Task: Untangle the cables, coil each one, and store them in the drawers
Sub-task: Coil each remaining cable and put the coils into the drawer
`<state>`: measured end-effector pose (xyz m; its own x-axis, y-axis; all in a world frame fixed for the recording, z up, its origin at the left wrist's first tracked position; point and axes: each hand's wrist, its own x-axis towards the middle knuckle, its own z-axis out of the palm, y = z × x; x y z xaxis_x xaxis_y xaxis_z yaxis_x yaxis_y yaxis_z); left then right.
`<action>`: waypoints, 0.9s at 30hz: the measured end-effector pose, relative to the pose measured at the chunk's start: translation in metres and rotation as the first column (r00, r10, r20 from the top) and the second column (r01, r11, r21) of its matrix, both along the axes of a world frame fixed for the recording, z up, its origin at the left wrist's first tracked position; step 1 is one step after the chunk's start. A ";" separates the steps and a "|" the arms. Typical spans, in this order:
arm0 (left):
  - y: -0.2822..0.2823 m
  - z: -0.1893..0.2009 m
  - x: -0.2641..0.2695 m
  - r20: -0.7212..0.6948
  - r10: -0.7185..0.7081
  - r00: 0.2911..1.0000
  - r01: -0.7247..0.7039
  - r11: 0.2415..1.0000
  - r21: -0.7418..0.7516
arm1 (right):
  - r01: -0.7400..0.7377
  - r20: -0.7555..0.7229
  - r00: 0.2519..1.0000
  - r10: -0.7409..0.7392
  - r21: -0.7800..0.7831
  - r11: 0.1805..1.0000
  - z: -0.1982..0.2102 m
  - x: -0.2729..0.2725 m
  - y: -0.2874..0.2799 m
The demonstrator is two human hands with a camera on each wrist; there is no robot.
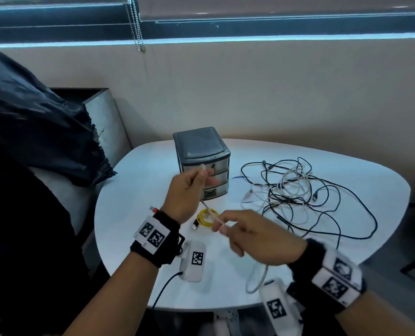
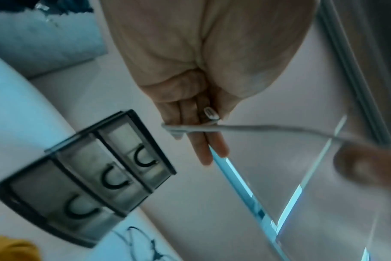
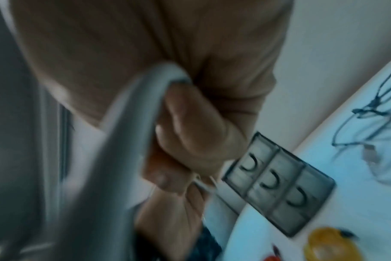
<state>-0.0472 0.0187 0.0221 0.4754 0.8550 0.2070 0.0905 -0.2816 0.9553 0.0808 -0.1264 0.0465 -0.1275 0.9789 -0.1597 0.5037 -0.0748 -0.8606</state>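
Note:
A white cable (image 1: 203,203) stretches between both hands above the white table (image 1: 133,190). My left hand (image 1: 203,177) pinches its plug end in front of the drawer unit (image 1: 201,151); the left wrist view shows the connector (image 2: 210,113) against the fingers. My right hand (image 1: 222,225) pinches the cable lower down, and its slack loops under the wrist (image 1: 258,278); the right wrist view shows the cable (image 3: 132,113) curving over the curled fingers. A coiled yellow cable (image 1: 205,218) lies on the table below the hands. All three drawers (image 2: 109,176) are closed.
A tangle of black and white cables (image 1: 296,192) spreads over the right half of the table. A black plastic bag (image 1: 32,122) drapes over a bin at the left. Wall and window blinds stand behind. A white device (image 1: 193,260) hangs near the left wrist.

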 end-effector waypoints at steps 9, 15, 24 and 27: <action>-0.060 0.004 -0.022 0.353 -0.424 0.834 0.541 0.753 -0.374 | 0.455 -0.289 0.853 -0.434 0.006 0.891 -0.004 0.048 0.015; -0.043 0.018 -0.029 0.684 -0.031 0.729 0.394 0.836 -0.382 | 0.177 -0.323 0.923 -0.208 -0.122 0.977 -0.048 -0.015 -0.011; -0.040 -0.025 -0.036 -0.235 -0.430 0.872 0.377 0.895 -0.239 | 0.250 -0.046 0.968 -0.247 0.248 0.936 -0.009 0.021 -0.012; -0.054 -0.008 -0.023 0.101 -0.393 0.914 0.399 0.826 -0.398 | 0.527 -0.174 0.850 -0.497 0.310 0.791 -0.026 0.043 0.014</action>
